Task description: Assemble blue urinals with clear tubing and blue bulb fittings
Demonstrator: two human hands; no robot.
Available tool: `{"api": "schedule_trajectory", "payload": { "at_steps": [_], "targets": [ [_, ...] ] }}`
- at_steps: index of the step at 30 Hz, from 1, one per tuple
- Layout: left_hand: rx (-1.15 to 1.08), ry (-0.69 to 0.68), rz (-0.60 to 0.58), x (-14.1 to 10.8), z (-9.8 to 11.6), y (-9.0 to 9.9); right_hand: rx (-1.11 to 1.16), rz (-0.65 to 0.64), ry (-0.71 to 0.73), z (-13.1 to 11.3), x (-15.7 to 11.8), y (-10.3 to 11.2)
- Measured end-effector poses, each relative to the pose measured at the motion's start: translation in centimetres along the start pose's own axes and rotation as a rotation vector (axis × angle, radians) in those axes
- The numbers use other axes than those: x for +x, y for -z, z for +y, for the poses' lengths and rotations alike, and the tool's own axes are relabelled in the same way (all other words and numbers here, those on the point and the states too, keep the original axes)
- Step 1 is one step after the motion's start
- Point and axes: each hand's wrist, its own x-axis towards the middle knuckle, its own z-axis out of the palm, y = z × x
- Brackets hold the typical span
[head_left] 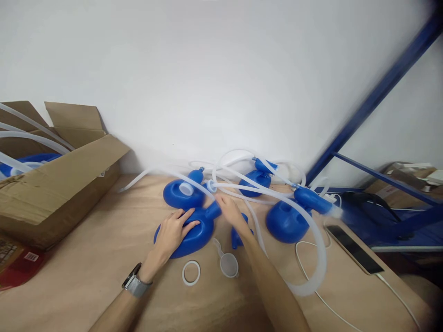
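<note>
Where the two forearms come in from the near edge, a watch (137, 283) with a grey band circles the left wrist, and a white ring (183, 272) lies flat on the brown tabletop (86, 281) between the arms. Just beyond the ring, a translucent round cap (229, 265) with a strap rests near the right forearm, and a small blue part (236, 239) sits partly hidden behind that forearm. The left hand (174, 231) lies palm down on a blue bottle (194, 236), its fingers somewhat apart and resting on the upper surface. This bottle is on the tabletop in front of the person, its neck pointing away to the right. At the neck is the right hand (227, 210), blurred, so I cannot tell whether its fingers are clamped on anything. Farther right, a dark-screened phone (355, 249) lies near the table edge with a white cable (398, 295) attached. A pale, flexible tube (321, 244) curves around a second blue bottle (286, 223) on the right. Behind the hands stand two more, a rear left bottle (182, 196) and a rear middle bottle (255, 184), among further loops of tubing. At the left stands an open cardboard box (85, 198) holding tubes and blue items. A blue metal frame (374, 97) slants up at the right, and a plain white wall (207, 87) closes off the back.
</note>
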Motion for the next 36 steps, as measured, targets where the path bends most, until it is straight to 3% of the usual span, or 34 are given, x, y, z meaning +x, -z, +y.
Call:
{"api": "schedule_trajectory", "payload": {
  "at_steps": [5,10,15,19,23,28,32,36],
  "targets": [
    [0.006,0.007,-0.003,0.4,-0.3,0.1,0.082,0.026,0.057,-0.7,-0.8,1.8],
    [-0.007,0.045,-0.030,1.3,0.0,0.1,0.014,-0.044,0.147,-2.1,-5.5,2.8],
    [-0.138,0.102,0.025,2.1,0.3,0.7,-0.246,-0.290,0.160,-0.3,-10.5,0.9],
    [-0.221,0.263,0.174,5.1,-0.1,2.1,-0.371,-0.357,0.177,0.5,-11.6,-0.5],
    [-0.245,0.327,0.191,8.7,0.0,2.4,-0.344,-0.262,0.355,-2.1,-8.6,-0.6],
    [-0.267,0.300,0.144,10.0,-0.5,1.3,-0.375,-0.097,0.508,-6.6,-0.5,-1.0],
    [-0.335,0.233,0.091,8.7,-2.4,2.0,-0.516,-0.268,0.595,-7.7,5.7,-1.8],
    [-0.424,0.207,0.054,7.6,-4.2,2.8,-0.697,-0.433,0.636,-7.5,8.7,-3.4]
  ]
}}
